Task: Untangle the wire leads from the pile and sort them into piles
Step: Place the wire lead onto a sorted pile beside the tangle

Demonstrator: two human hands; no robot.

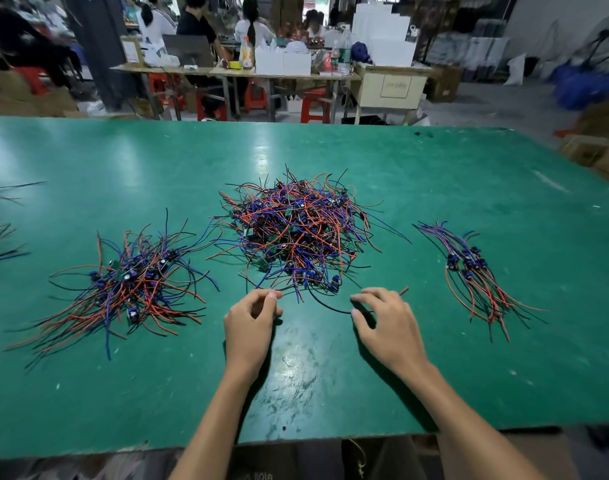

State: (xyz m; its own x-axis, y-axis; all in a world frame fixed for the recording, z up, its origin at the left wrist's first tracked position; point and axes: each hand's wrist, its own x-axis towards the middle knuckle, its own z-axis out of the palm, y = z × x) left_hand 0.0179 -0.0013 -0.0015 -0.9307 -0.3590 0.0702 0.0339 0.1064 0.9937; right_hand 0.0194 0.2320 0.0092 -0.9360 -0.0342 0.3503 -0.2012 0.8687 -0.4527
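Just beyond both hands [317, 317]: tangled pile [296, 233].

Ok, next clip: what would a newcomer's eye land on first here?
The big tangled heap of wires in the middle of the green table. Two smaller piles flank it: a loose one on the left and a neater bundle on the right. Both hands, left and right, pick at wire ends at the heap's near edge.
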